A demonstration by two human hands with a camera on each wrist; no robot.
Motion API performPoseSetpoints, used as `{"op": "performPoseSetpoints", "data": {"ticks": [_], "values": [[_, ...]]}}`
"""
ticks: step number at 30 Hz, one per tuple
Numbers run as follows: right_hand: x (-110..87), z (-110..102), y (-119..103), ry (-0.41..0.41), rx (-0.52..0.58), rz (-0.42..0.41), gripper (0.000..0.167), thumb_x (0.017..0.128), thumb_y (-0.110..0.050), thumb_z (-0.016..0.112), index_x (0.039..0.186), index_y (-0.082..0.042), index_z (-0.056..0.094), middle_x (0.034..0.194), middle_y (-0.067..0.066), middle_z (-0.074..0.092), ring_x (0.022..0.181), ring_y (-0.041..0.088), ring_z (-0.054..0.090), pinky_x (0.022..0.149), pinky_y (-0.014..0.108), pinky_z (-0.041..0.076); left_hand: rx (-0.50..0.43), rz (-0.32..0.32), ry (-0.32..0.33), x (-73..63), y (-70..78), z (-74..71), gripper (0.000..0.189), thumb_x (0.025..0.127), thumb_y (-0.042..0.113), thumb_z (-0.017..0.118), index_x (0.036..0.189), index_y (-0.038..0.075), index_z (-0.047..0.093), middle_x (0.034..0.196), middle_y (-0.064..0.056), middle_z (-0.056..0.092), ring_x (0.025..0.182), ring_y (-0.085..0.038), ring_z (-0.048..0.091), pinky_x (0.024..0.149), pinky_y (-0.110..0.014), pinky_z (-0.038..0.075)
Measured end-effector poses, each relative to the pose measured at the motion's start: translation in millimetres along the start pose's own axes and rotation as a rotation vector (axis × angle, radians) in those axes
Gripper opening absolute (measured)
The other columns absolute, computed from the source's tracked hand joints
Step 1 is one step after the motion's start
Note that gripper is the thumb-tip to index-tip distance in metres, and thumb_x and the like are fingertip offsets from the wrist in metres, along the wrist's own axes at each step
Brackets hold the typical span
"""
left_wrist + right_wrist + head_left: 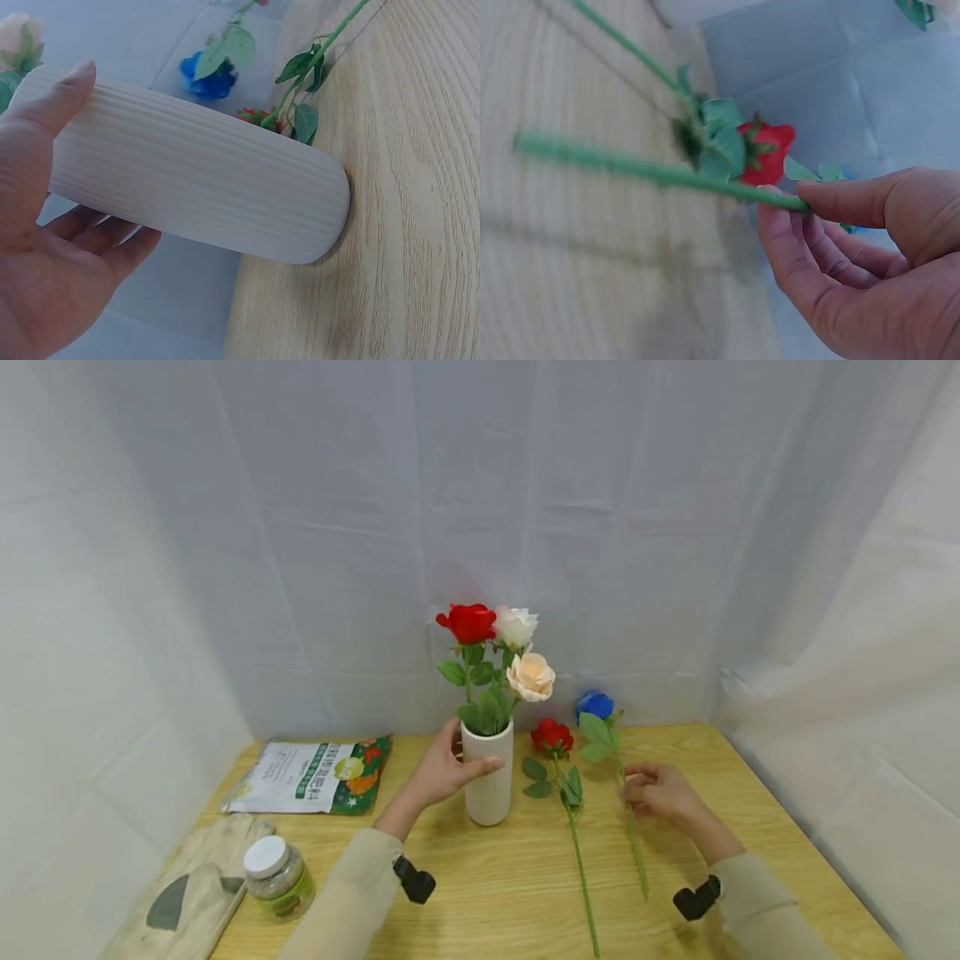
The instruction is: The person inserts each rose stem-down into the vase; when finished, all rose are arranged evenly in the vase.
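Observation:
A white ribbed vase [488, 785] stands on the table with a red rose [468, 624], a white rose [516, 627] and a peach rose [532, 677] in it. My left hand [448, 767] grips the vase around its upper part, thumb across the front. On the right, my right hand [660, 793] pinches the green stem [660, 174] of a blue rose [595, 705] between thumb and fingers. In the right wrist view that stem is raised off the table and its lower end is blurred. Another red rose [552, 737] lies on the table between the vase and my right hand.
At the left lies a white and green printed bag [315, 777]. In front of it are a clear jar [280, 877] with a white lid and a pair of beige and grey gloves [197, 885]. Pale sheeting [480, 485] surrounds the wooden table [465, 893] at the back and sides.

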State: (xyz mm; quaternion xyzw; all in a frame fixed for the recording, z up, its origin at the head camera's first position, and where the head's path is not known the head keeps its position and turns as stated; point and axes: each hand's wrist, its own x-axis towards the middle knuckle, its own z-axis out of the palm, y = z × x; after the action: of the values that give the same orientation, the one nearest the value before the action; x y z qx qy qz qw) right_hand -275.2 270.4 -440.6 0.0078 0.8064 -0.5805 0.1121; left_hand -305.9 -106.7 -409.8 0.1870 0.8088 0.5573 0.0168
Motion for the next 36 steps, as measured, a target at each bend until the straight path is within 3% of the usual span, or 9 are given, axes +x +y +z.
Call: {"op": "performPoseSetpoints", "data": {"ticks": [5, 11, 14, 20, 28, 36], "values": [[-1.3, -1.8, -12.7, 0.009, 0.114, -0.046, 0.054, 0.102, 0.003, 0.063, 0.149, 0.013, 0.039, 0.102, 0.012, 0.066, 0.083, 0.019, 0.072, 0.083, 0.042, 0.066, -0.003, 0.001, -0.001, -0.2, -0.5, -0.5, 0.078, 0.094, 0.029, 0.083, 0.157, 0.014, 0.040, 0.146, -0.016, 0.059, 0.131, -0.037, 0.062, 0.106, -0.055, 0.055], [-1.0, -1.5, -23.4, 0.059, 0.174, -0.054, 0.054, 0.104, 0.002, 0.061, 0.151, 0.015, 0.036, 0.104, 0.007, 0.063, 0.090, 0.018, 0.074, 0.090, 0.039, 0.064, -0.001, 0.004, -0.002, -0.4, 1.5, -0.6, 0.079, 0.093, 0.029, 0.083, 0.157, 0.014, 0.040, 0.146, -0.016, 0.059, 0.132, -0.037, 0.061, 0.106, -0.056, 0.055], [-1.6, 0.3, -27.0, 0.092, 0.167, -0.051, 0.055, 0.104, -0.002, 0.063, 0.150, 0.016, 0.040, 0.106, 0.005, 0.065, 0.092, 0.016, 0.073, 0.091, 0.037, 0.064, 0.000, -0.001, 0.005, -0.5, 2.0, -0.3, 0.080, 0.092, 0.030, 0.084, 0.157, 0.014, 0.040, 0.146, -0.015, 0.059, 0.132, -0.036, 0.062, 0.106, -0.056, 0.055], [-3.2, 5.8, -33.5, 0.131, 0.114, -0.034, 0.054, 0.102, -0.010, 0.070, 0.147, 0.013, 0.050, 0.106, -0.001, 0.068, 0.088, 0.006, 0.069, 0.080, 0.027, 0.064, -0.010, -0.024, 0.009, -0.8, 2.2, -0.1, 0.080, 0.091, 0.031, 0.085, 0.156, 0.017, 0.041, 0.148, -0.012, 0.058, 0.132, -0.034, 0.061, 0.107, -0.054, 0.055], [-3.6, 13.9, -41.7, 0.134, 0.041, -0.043, 0.048, 0.102, -0.015, 0.071, 0.142, 0.009, 0.057, 0.107, -0.001, 0.072, 0.090, 0.007, 0.069, 0.080, 0.027, 0.061, -0.015, -0.018, 0.010, -2.5, -0.3, -0.2, 0.081, 0.091, 0.032, 0.085, 0.157, 0.017, 0.040, 0.148, -0.013, 0.058, 0.132, -0.035, 0.061, 0.106, -0.054, 0.055], [-3.8, 18.9, -50.4, 0.116, 0.133, -0.054, 0.039, 0.103, -0.010, 0.068, 0.136, 0.008, 0.058, 0.102, -0.005, 0.068, 0.092, 0.005, 0.068, 0.084, 0.027, 0.062, -0.011, -0.019, 0.005, -2.1, 0.1, -0.1, 0.082, 0.091, 0.033, 0.085, 0.158, 0.018, 0.040, 0.149, -0.012, 0.057, 0.133, -0.035, 0.061, 0.107, -0.055, 0.055]]}}
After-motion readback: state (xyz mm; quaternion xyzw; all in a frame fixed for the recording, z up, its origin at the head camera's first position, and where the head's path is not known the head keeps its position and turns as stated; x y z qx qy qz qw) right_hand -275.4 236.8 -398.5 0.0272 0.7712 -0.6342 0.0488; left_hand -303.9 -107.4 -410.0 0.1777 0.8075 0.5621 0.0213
